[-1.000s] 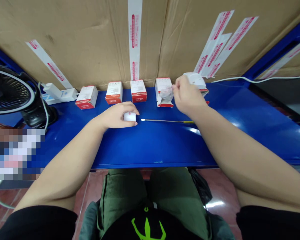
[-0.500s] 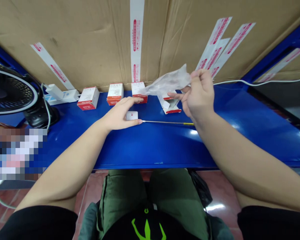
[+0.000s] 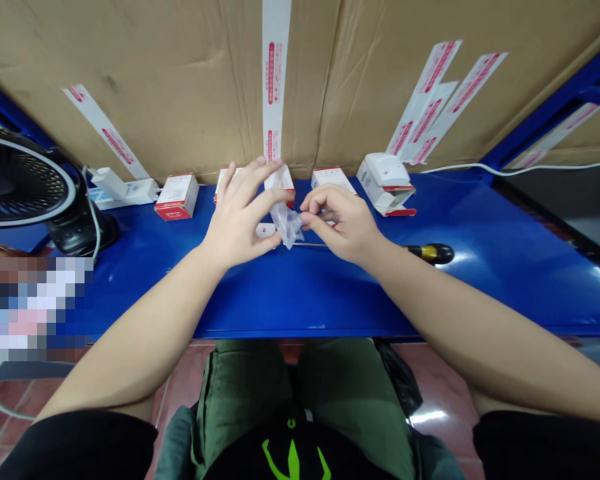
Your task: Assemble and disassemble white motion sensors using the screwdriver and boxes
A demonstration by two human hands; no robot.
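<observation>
My right hand [image 3: 343, 223] pinches the end of a clear, crumpled plastic bag [image 3: 290, 223] between thumb and fingers. Facing it, my left hand [image 3: 243, 217] has its fingers spread, with thumb and forefinger apart beside the bag; whether they touch it I cannot tell. Behind the left thumb lies a small white plastic part [image 3: 266, 230] with a red mark, partly covered by the hand. A screwdriver [image 3: 433, 253] with a black and yellow handle rests on the blue table [image 3: 300, 300], its thin shaft running under my right hand.
Red-and-white small boxes [image 3: 177, 197] stand in a row along the cardboard wall [image 3: 205, 87]. At the right end, an open box [image 3: 375, 190] carries a white rounded device [image 3: 391, 170]. A black fan [image 3: 25, 187] and a power strip [image 3: 143, 190] occupy the left side.
My right hand has brought the bag leftward and down to my left hand. Two boxes at the right, one open with a white device on it, now show where the bag and hand were.
</observation>
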